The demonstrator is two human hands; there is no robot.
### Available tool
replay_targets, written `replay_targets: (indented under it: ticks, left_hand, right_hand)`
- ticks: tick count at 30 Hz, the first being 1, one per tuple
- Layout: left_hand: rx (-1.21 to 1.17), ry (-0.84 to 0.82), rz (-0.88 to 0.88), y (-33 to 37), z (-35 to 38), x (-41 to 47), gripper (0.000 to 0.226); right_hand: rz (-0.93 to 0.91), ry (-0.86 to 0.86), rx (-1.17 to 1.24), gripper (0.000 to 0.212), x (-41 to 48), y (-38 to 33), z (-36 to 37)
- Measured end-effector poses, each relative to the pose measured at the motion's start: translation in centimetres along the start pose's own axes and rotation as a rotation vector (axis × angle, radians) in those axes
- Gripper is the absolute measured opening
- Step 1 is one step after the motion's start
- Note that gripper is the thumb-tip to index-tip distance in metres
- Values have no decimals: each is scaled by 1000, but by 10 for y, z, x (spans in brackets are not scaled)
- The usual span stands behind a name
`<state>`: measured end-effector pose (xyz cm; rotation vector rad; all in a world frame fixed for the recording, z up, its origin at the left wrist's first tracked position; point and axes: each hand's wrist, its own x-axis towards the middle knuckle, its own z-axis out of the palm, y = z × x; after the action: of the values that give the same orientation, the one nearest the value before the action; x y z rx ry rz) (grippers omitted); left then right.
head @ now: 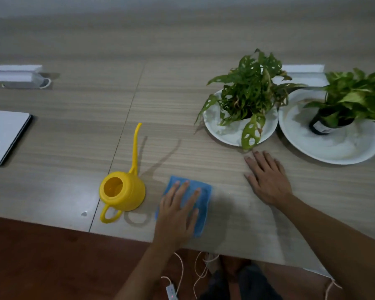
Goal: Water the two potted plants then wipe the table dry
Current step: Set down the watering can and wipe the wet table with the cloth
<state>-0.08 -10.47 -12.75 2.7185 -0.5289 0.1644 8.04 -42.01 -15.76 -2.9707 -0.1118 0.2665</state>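
Two potted plants stand on white plates at the right of the wooden table (182, 100): a holey-leaved plant (250, 92) on the nearer plate (227, 135), and a broad-leaved plant (353, 94) in a dark pot on the larger plate (333, 148). A yellow watering can (122, 192) with a long thin spout stands near the front edge. My left hand (178, 213) lies flat on a folded blue cloth (200, 204), pressing it on the table right of the can. My right hand (266, 176) rests flat on the bare table, fingers spread, just before the nearer plate.
A closed grey laptop (4, 137) lies at the left edge. A white box with a face mask (20, 77) sits at the far left, another white box (303, 71) behind the plants. Thin cables (195, 276) hang below the table's front edge.
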Motion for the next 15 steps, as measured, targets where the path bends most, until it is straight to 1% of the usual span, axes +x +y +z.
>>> replay_targets:
  ticks: [1, 3, 4, 5, 7, 8, 9, 10, 11, 12, 14, 15]
  left_hand:
    - [67, -64, 32, -10, 15, 8, 52]
    - [140, -151, -18, -23, 37, 8, 56]
    - [142, -169, -57, -20, 44, 0, 58]
    - [132, -181, -72, -8, 51, -5, 60]
    - [96, -230, -19, 29, 65, 3, 62]
    - [95, -209, 19, 43, 72, 20, 62]
    - [98, -204, 19, 45, 75, 41, 62]
    - [128, -208, -44, 36, 74, 61, 62]
    - [163, -189, -163, 17, 71, 74, 62]
    - [200, -126, -287, -2, 63, 74, 62]
    - [243, -39, -417, -7, 49, 34, 62]
    - [228, -51, -436, 12, 48, 6, 62]
  right_hand:
    - [-2, 2, 2, 63, 1, 1, 2]
    - [0, 11, 5, 62, 2, 4, 7]
    - [4, 16, 3, 61, 2, 5, 10]
    - [14, 23, -3, 61, 2, 5, 11]
    - [21, 33, -11, 61, 3, 6, 14]
    - [14, 34, -13, 61, 3, 6, 15]
    - [14, 36, -15, 61, 2, 6, 16]
    - [16, 42, -14, 61, 2, 7, 16]
    - [14, 48, -7, 61, 2, 8, 16]
    - [11, 54, 0, 60, 4, 8, 16]
    - [11, 42, 12, 59, 4, 7, 14]
    - [17, 37, 12, 59, 3, 7, 13]
